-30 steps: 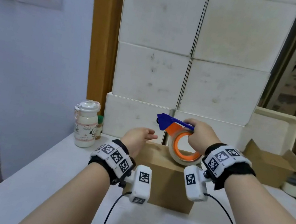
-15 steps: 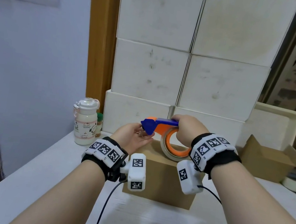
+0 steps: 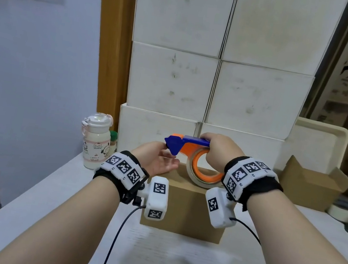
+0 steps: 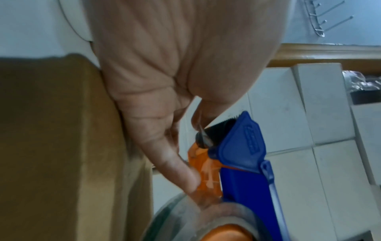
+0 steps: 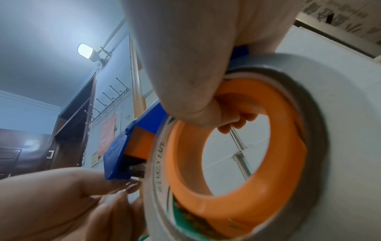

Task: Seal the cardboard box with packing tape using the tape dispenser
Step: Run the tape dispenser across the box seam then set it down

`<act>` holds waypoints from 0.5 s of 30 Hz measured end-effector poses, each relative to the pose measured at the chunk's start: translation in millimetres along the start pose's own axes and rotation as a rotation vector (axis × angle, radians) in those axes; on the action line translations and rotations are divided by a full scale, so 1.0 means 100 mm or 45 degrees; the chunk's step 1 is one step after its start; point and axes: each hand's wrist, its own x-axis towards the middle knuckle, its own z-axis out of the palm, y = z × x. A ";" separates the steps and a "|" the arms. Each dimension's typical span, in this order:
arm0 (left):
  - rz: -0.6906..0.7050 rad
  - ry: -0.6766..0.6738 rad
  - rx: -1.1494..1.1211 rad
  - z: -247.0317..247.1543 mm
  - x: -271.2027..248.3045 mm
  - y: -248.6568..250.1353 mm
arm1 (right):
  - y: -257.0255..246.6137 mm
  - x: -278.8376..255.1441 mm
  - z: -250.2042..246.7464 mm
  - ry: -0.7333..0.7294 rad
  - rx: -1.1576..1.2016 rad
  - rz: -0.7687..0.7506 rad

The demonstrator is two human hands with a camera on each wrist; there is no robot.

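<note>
A: Hands status?

B: Right hand (image 3: 218,153) is wrapped around the tape dispenser (image 3: 190,151), fingers curled through the orange core, thumb side over the blue top bar. It holds the dispenser in the air above the cardboard box (image 3: 186,206); the roll (image 3: 201,174) hangs just above the box top, and I can't tell if it touches.

A: Left?

B: Left hand (image 3: 156,159) is palm up just under the blue cutter head (image 4: 241,143). In the left wrist view its fingertips (image 4: 185,176) are at the orange part beside the serrated blade, and the thumb seems to pinch at the blade edge. Whether it has the tape end is blurred, so I can't tell.

A: Box position?

B: On the white table (image 3: 43,214), flaps closed, directly below and between both hands. The left hand is over its left top edge.

A: Surroundings?

B: White bottle (image 3: 95,142) to the left at the table's back. Stacked white boxes (image 3: 215,88) behind. Open carton (image 3: 309,186) and a spare tape roll (image 3: 345,210) to the right.
</note>
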 end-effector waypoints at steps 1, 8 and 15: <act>-0.010 -0.013 -0.044 -0.02 0.02 0.00 | 0.00 0.00 0.00 -0.001 0.002 0.001; 0.050 -0.218 -0.298 -0.20 -0.02 -0.02 | 0.02 0.01 -0.01 -0.018 0.037 0.041; 0.180 -0.204 0.013 -0.15 0.02 -0.07 | -0.01 0.01 -0.02 -0.034 0.043 0.056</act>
